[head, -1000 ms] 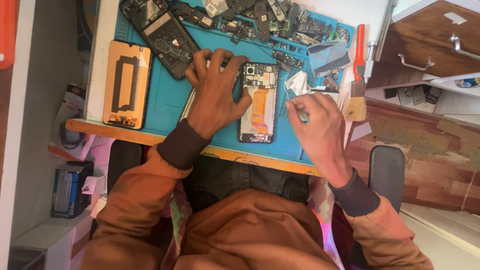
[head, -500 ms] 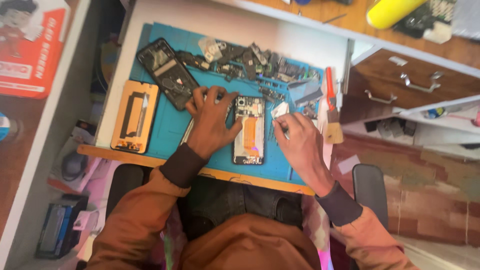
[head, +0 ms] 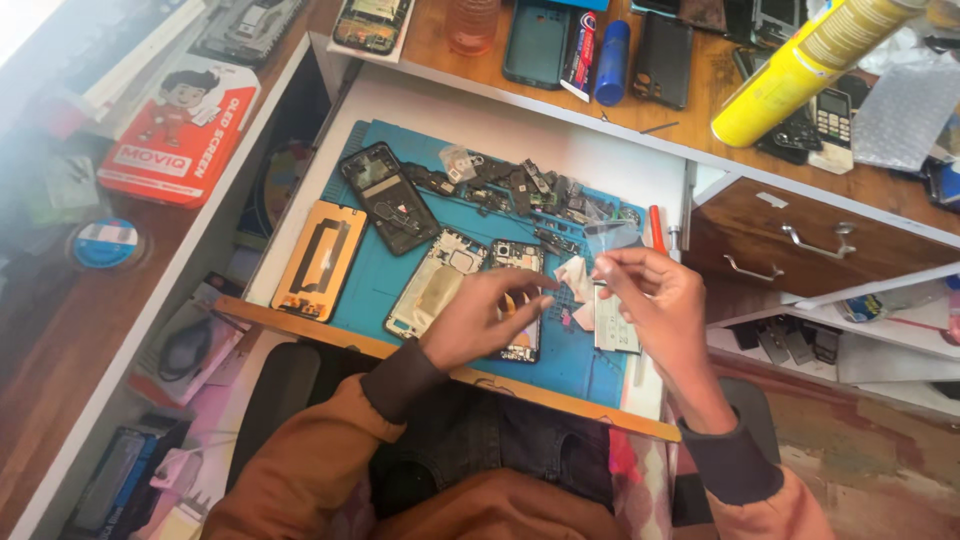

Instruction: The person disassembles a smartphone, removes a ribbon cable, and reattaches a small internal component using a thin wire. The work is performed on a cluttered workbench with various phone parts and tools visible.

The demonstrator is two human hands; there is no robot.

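My left hand point(head: 485, 318) hovers over an opened phone point(head: 517, 262) lying on the blue work mat point(head: 365, 300). Its fingers are curled together, with the tips close to a small white scrap point(head: 575, 278). My right hand point(head: 655, 300) is raised beside it, thumb and forefinger pinched at the scrap's upper edge. A pale flat panel point(head: 612, 330) lies under the right hand. Whether the left fingertips grip anything is unclear.
On the mat lie an orange-framed screen point(head: 320, 260), a black phone frame point(head: 390, 200), a silver frame point(head: 432, 288), several loose parts point(head: 530, 188) and a red-handled tool point(head: 657, 228). A yellow can point(head: 810, 60) lies on the desk above. An open wooden drawer point(head: 800, 245) stands to the right.
The camera has pulled back and tilted up. My left hand lifted off the phone and curled its fingers. My right hand rose and moved toward the white scrap.
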